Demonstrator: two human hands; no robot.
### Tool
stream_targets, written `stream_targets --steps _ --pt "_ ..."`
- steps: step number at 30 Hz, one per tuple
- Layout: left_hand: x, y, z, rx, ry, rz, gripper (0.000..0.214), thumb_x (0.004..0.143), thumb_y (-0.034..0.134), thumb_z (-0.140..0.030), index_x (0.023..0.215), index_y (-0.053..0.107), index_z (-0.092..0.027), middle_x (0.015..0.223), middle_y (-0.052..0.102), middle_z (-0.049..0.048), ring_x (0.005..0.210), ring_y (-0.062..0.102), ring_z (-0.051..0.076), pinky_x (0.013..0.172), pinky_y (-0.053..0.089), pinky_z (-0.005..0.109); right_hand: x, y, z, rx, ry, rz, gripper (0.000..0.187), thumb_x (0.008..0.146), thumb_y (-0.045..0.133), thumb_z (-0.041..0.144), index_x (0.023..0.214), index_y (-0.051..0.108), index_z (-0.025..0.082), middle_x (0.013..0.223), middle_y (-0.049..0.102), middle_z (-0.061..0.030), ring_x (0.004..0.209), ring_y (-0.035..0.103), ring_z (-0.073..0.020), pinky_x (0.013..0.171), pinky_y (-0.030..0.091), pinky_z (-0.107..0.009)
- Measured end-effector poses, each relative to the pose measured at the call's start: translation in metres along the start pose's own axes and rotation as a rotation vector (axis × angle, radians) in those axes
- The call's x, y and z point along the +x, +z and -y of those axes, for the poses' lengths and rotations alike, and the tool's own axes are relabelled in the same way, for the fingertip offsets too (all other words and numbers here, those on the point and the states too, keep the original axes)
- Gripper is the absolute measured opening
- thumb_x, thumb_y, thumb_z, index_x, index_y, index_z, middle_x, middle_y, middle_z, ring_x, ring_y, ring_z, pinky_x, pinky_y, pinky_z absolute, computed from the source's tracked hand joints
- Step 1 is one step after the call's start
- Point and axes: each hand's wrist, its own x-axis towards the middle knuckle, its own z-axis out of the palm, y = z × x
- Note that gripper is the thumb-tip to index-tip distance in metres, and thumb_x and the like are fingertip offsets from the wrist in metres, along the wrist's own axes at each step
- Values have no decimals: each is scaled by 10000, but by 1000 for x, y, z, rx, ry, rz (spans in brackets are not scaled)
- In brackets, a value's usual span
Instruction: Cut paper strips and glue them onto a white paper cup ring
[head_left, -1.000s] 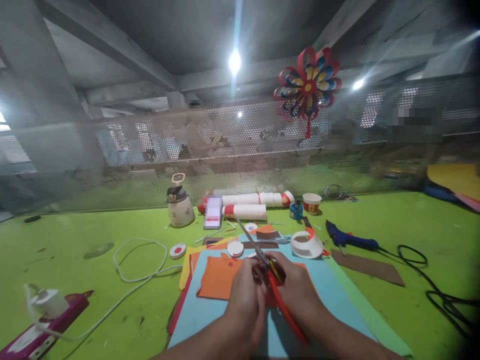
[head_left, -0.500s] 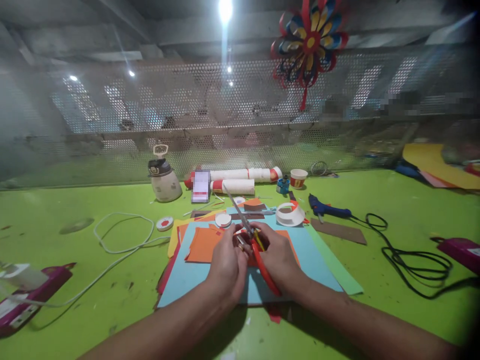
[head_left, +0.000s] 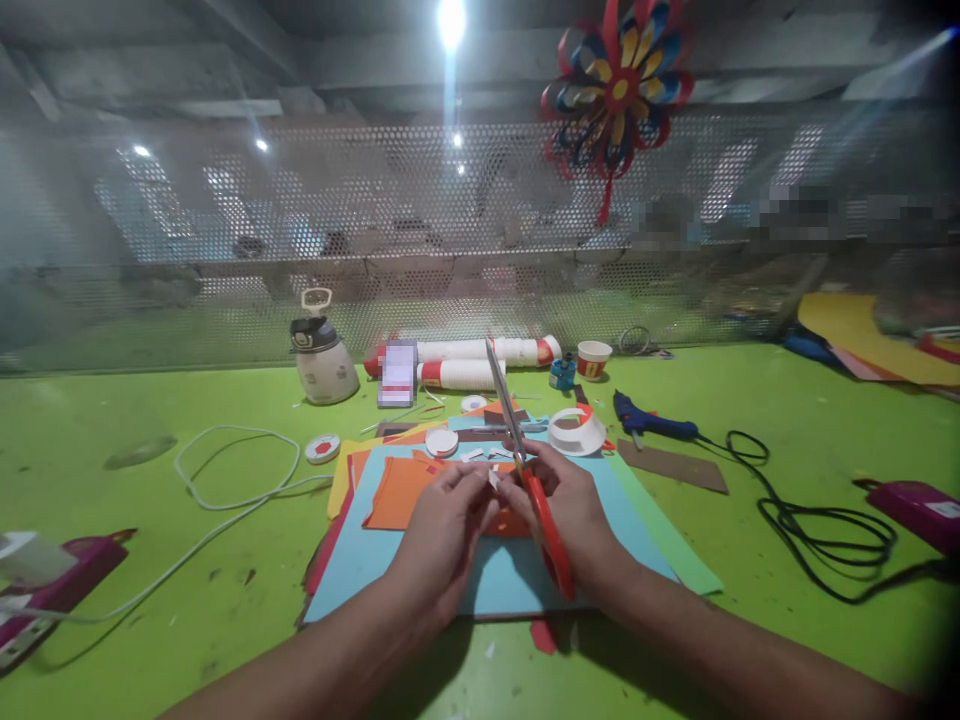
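My left hand (head_left: 448,525) is closed in a pinch on a small white paper piece (head_left: 493,481). The fingertips of my right hand (head_left: 574,510) meet the same piece from the other side. Red-handled scissors (head_left: 550,540) are gripped in my right hand, their blades pointing up and away. Beneath both hands lies an orange sheet (head_left: 396,490) on a light blue sheet (head_left: 360,570). Small white scraps (head_left: 474,455) rest just beyond my fingers. Behind them are a white round lid (head_left: 442,443) and a cut white cup ring (head_left: 576,432).
A blue glue gun (head_left: 654,416) with a black cord lies to the right, near a brown strip (head_left: 675,466). At the back stand a spray bottle (head_left: 324,360), a phone (head_left: 397,375), stacked paper cups (head_left: 461,375) and a blue bottle (head_left: 562,372). A white cable (head_left: 247,505) loops at left.
The scissors have swung more upright, their tips moving right. My fingertips have come together on the small white piece, and white scraps now show beyond them. The view has shifted slightly.
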Motion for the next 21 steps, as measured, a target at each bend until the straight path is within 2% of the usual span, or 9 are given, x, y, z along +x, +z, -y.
stream_targets --steps 5,8,10,18,21 --pt "4 -8 -1 55 -20 16 69 724 720 -158 732 690 -96 723 706 77 744 660 165 816 489 276 -2 2 4 32 34 20 462 633 765 324 1034 620 145 699 680 -18 644 661 -182 629 546 -306" --pt "4 -9 -2 47 -18 5 89 732 714 -161 805 697 -113 776 723 82 763 670 167 833 497 290 -4 2 5 38 33 23 445 647 759 308 1041 609 164 756 684 -25 687 661 -180 667 546 -311" --pt "2 -9 -3 38 -6 -5 60 732 710 -159 775 683 -127 785 722 75 779 673 167 839 499 294 -5 1 7 37 32 18 453 649 757 305 1052 599 171 773 679 -23 685 653 -171 675 545 -309" --pt "-1 -8 -1 56 30 -1 114 686 751 -174 667 650 -126 702 703 64 711 662 161 795 502 298 -8 2 12 -5 84 0 473 597 773 360 991 583 181 714 635 8 644 615 -160 644 531 -287" --pt "4 -11 -9 65 71 -1 109 694 750 -180 678 658 -123 722 700 67 741 664 176 816 506 327 -10 0 16 -43 107 18 468 648 724 376 1040 569 172 686 614 15 609 588 -152 586 503 -270"
